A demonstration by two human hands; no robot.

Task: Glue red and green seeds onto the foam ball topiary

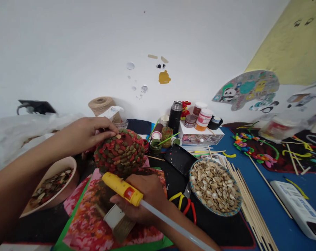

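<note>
A round ball covered in red and green painted seeds sits over a flowered sheet. My left hand reaches in from the left, its fingertips pinched on a pale seed pressed to the top of the ball. My right hand lies just below the ball, closed around a yellow glue gun with a clear glue stick poking out behind it. A wide paintbrush lies under that hand.
A brown bowl of painted seeds is at the left, a patterned bowl of pale seeds at the right. Wooden sticks, red-handled pliers, a black tray, paint jars, a flask, twine and a remote surround them.
</note>
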